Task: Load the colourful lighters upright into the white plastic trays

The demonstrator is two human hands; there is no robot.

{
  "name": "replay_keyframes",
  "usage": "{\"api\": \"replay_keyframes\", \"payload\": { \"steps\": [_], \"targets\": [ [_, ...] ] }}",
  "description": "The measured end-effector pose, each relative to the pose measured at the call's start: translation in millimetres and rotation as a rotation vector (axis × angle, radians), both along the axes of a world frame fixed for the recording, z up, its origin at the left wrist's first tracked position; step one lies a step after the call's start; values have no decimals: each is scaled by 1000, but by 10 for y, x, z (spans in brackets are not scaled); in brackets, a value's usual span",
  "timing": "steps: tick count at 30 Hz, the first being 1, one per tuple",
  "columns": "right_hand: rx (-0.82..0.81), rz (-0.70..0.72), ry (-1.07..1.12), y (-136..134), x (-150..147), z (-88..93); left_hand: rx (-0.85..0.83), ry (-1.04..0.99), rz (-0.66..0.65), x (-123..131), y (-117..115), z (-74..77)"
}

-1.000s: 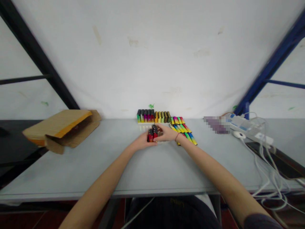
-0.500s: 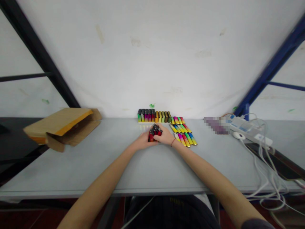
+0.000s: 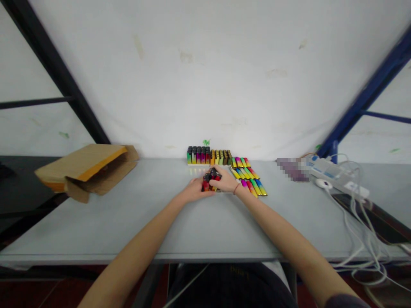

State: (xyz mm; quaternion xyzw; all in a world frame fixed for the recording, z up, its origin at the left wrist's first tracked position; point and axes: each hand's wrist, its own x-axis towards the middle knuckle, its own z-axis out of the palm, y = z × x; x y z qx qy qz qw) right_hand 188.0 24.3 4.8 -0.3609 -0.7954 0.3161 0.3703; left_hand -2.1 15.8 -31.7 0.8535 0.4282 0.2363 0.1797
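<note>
At the middle of the table, both my hands are closed around a small cluster of red lighters [image 3: 206, 184] with black tops, standing upright. My left hand [image 3: 193, 190] wraps the left side. From the right, my right hand [image 3: 225, 180] grips the cluster, its thumb across the front; some of the lighters are hidden behind the fingers. Just beyond stands a block of multicoloured lighters [image 3: 198, 156] with black tops, beside a block of yellow-to-brown lighters [image 3: 221, 158]. Several bright lighters [image 3: 256, 186] lie flat in rows right of my right hand.
An open cardboard box [image 3: 86, 167] lies on its side at the table's left. On the right are a power strip [image 3: 337, 173], a white mouse-like device [image 3: 323, 184], tangled white cables [image 3: 362, 239] and a dark flat device [image 3: 372, 218]. A white wall [image 3: 205, 85] rises behind.
The whole view has shifted slightly. My right hand now covers a bit more of the nearest row's left end; both hands keep their hold on the red lighters.
</note>
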Motion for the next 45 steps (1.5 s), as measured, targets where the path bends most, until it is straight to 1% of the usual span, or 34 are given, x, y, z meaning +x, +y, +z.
{"api": "replay_keyframes", "payload": {
  "steps": [5, 7, 11, 15, 18, 22, 27, 30, 33, 35, 38, 41, 43, 44, 45],
  "targets": [
    [27, -102, 111, -1, 10, 25, 6, 71, -16, -11, 12, 8],
    [47, -129, 101, 10, 32, 37, 6, 88, -19, -12, 9, 17],
    [55, -90, 9, 18, 74, 19, 4, 70, -13, -3, 3, 23],
    [26, -27, -8, 26, 97, -16, 13, 59, -11, -3, 8, 10],
    [23, -21, -63, 27, 113, 3, 21, 82, -1, -14, 8, 3],
    [96, -76, -118, 22, 141, 39, 13, 57, 13, -23, -4, 11],
    [134, -156, -64, 65, 210, 14, -21, 59, 20, -17, -24, 45],
    [114, -209, -36, 117, 262, 1, -8, 64, -1, -10, -36, 71],
    [80, -236, 12, 148, 316, 3, -1, 22, -30, -8, -52, 92],
    [64, -251, 44, 147, 362, 14, -6, 4, -25, -10, -60, 98],
    [69, -278, 78, 129, 478, 62, -25, -10, -7, -17, -64, 93],
    [52, -301, 109, 152, 702, 184, -45, -25, -16, -21, -55, 78],
    [-50, -342, 138, 224, 920, 311, -50, -17, -14, -21, -46, 66],
    [-137, -366, 167, 278, 1041, 381, -50, -12, -8, -20, -41, 59],
    [-263, -373, 187, 341, 1162, 449, -48, -9, -3, -20, -37, 53]
  ]
}}
